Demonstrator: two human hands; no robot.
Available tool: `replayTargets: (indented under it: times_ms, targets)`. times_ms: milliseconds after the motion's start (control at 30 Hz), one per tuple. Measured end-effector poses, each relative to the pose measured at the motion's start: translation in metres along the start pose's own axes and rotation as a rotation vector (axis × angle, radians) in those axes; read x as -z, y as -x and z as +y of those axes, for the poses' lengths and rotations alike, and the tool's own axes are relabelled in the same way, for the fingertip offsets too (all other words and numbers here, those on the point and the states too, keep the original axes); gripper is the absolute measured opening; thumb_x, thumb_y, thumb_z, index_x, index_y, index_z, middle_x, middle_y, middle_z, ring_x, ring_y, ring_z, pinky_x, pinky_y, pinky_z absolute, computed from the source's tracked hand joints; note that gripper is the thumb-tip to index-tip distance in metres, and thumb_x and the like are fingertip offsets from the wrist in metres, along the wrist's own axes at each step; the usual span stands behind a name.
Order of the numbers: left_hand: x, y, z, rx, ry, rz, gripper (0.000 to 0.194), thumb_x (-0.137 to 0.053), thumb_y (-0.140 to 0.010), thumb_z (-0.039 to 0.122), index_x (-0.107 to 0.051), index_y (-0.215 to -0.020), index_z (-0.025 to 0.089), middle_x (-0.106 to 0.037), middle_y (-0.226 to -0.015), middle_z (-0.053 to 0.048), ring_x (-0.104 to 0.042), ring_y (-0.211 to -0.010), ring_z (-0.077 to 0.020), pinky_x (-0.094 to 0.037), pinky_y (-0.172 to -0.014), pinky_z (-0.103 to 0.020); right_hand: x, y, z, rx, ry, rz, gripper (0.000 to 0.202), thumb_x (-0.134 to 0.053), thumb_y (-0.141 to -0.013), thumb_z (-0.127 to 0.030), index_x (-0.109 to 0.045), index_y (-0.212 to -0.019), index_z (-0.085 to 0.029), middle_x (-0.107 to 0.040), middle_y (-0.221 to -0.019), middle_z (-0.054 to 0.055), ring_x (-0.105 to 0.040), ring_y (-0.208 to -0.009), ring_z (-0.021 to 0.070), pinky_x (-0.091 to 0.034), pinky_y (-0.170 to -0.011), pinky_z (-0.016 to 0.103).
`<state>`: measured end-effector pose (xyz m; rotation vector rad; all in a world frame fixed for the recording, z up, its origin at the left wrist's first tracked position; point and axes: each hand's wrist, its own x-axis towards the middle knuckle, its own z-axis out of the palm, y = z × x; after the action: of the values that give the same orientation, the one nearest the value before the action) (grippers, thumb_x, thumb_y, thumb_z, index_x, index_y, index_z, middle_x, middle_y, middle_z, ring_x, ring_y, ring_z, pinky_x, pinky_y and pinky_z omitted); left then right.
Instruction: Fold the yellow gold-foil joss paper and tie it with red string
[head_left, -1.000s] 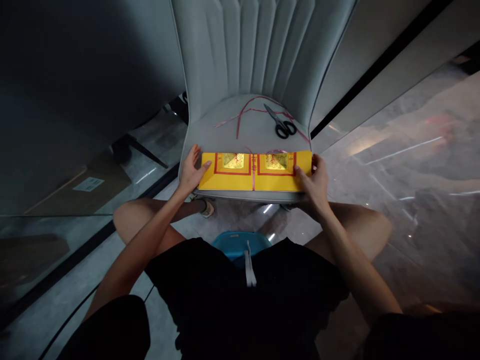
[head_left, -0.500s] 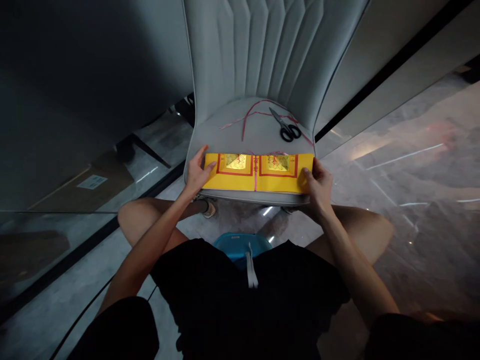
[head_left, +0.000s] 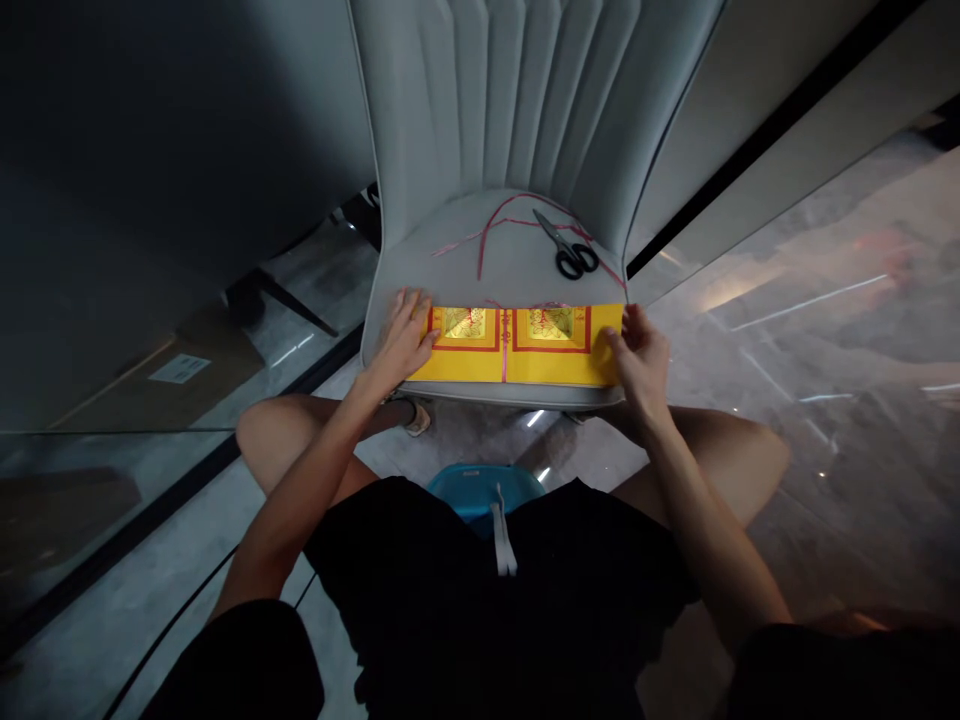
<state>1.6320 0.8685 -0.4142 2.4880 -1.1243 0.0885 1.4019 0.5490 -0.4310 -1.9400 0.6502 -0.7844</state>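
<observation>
A long yellow bundle of joss paper (head_left: 465, 366) lies across the front of the chair seat. It bears red printed borders, two gold foil squares and a pink string (head_left: 505, 366) tied across its middle. My left hand (head_left: 402, 338) rests over the left end of the bundle, fingers stretched out and covering that end. At the right end, my right hand (head_left: 640, 352) pinches the paper, with the thumb on top and the fingers curled at the edge.
Behind the bundle, scissors (head_left: 568, 248) with black handles and loose pink string (head_left: 481, 250) lie on the grey chair (head_left: 420, 245). A blue stool (head_left: 457, 484) shows beneath me. A cardboard box (head_left: 217, 365) stands at the left, behind a dark glassy surface.
My left hand has shifted from gripping the left end to lying over it with its fingers extended. The right hand keeps its hold, its fingers slightly more curled.
</observation>
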Motion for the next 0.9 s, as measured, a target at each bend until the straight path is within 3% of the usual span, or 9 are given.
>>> replayTargets:
  times_ms: [67,133,233,333,433,600,900]
  targets:
    - [0.008,-0.009,0.017,-0.044,-0.043,0.047,0.049,-0.054,-0.102,0.041,-0.06,-0.145,0.017,-0.056,-0.159,-0.017,-0.043,-0.154,-0.0388,-0.031,-0.131,-0.059,0.004,-0.014,-0.012,0.081,0.102,0.132,0.06,-0.065,-0.094,-0.05,-0.061,-0.147,-0.023,-0.066,-0.149,0.014,-0.061,-0.137,0.035,-0.049,-0.116,0.063]
    - [0.013,-0.025,0.037,-0.107,-0.036,0.044,0.044,-0.053,-0.103,0.037,-0.062,-0.143,0.019,-0.061,-0.152,-0.015,-0.049,-0.148,-0.0349,-0.037,-0.127,-0.053,0.002,-0.035,-0.031,0.214,0.209,0.11,0.055,-0.065,-0.095,-0.05,-0.064,-0.143,-0.025,-0.069,-0.145,0.012,-0.061,-0.137,0.0346,-0.047,-0.117,0.062]
    - [0.012,-0.059,0.062,-0.174,0.016,-0.086,0.042,-0.055,-0.104,0.039,-0.067,-0.139,0.018,-0.07,-0.136,-0.014,-0.061,-0.129,-0.0313,-0.049,-0.113,-0.046,-0.02,-0.066,-0.061,0.362,0.312,-0.238,0.038,-0.065,-0.096,-0.048,-0.076,-0.125,-0.026,-0.078,-0.126,0.011,-0.07,-0.118,0.0336,-0.054,-0.107,0.055]
    - [0.004,-0.087,0.075,-0.172,0.039,-0.276,0.036,-0.061,-0.102,0.042,-0.077,-0.122,0.016,-0.075,-0.117,-0.012,-0.066,-0.115,-0.0304,-0.052,-0.103,-0.042,-0.056,-0.083,-0.077,0.386,0.397,-0.59,0.026,-0.067,-0.096,-0.04,-0.082,-0.105,-0.021,-0.081,-0.108,0.013,-0.073,-0.102,0.0321,-0.056,-0.097,0.048]
    - [-0.001,-0.099,0.08,-0.158,0.059,-0.41,0.026,-0.062,-0.101,0.034,-0.082,-0.101,0.017,-0.078,-0.098,-0.009,-0.068,-0.105,-0.0281,-0.05,-0.097,-0.039,-0.084,-0.081,-0.078,0.379,0.437,-0.76,0.019,-0.065,-0.096,-0.027,-0.082,-0.097,-0.018,-0.081,-0.103,0.014,-0.073,-0.099,0.0301,-0.055,-0.095,0.043]
    - [-0.008,-0.096,0.089,-0.094,0.095,-0.397,0.027,-0.055,-0.102,0.024,-0.08,-0.093,0.018,-0.078,-0.093,-0.009,-0.069,-0.093,-0.0255,-0.048,-0.088,-0.037,-0.096,-0.065,-0.065,0.345,0.465,-0.719,0.021,-0.059,-0.096,-0.017,-0.079,-0.093,-0.019,-0.079,-0.102,0.013,-0.07,-0.101,0.0288,-0.053,-0.096,0.04]
    - [-0.027,-0.077,0.094,-0.113,-0.034,-0.197,0.026,-0.05,-0.105,0.018,-0.074,-0.096,0.019,-0.077,-0.104,-0.012,-0.067,-0.113,-0.0299,-0.047,-0.097,-0.042,-0.098,-0.068,-0.061,0.305,0.515,-0.749,0.019,-0.057,-0.096,-0.018,-0.076,-0.095,-0.018,-0.076,-0.105,0.014,-0.067,-0.101,0.0283,-0.049,-0.094,0.037]
